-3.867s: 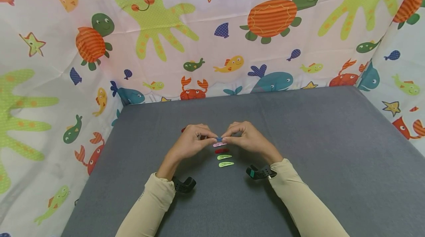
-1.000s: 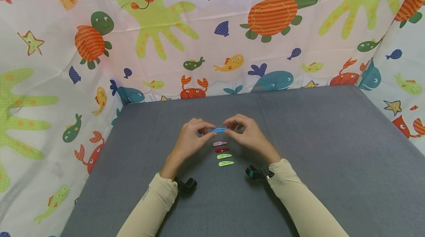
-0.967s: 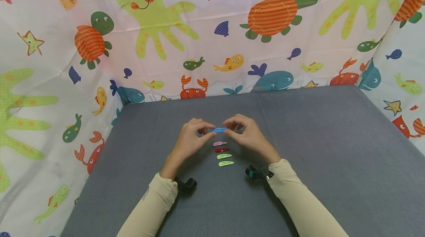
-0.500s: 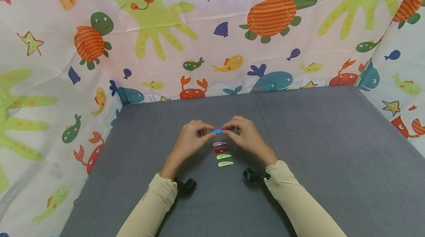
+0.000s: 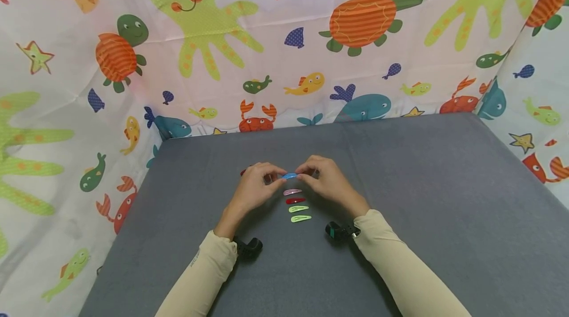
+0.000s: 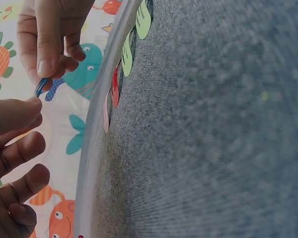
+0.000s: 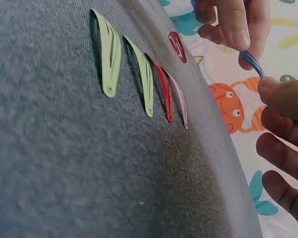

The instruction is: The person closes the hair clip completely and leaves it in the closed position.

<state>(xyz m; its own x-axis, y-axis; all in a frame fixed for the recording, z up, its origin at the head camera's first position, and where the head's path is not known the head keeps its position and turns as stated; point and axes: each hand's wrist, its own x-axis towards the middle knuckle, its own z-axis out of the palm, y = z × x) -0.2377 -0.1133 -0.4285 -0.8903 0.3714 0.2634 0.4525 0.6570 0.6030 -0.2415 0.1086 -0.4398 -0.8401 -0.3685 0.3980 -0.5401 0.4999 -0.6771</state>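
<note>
A blue snap hair clip [image 5: 290, 176] is held up by its two ends between my hands. My left hand [image 5: 256, 183] pinches one end between thumb and forefinger, and my right hand [image 5: 326, 178] pinches the other end the same way. In the right wrist view the blue clip [image 7: 252, 63] looks slightly bowed. Below it, in a column on the grey table, lie a pink clip [image 5: 292, 192], a red clip [image 5: 295, 201] and two light green clips, the upper one [image 5: 298, 209] and the lower one [image 5: 301, 218].
Another red clip [image 7: 177, 47] lies beyond my left hand, mostly hidden by it in the head view. The grey table [image 5: 413, 183] ends at a cloth backdrop [image 5: 306, 11] printed with sea animals. A black wrist strap [image 5: 342, 231] sits on my right wrist.
Since the earliest frame both hands have lifted the blue clip away from above the pink one. Over the last second my right hand has shifted slightly left, towards my left hand.
</note>
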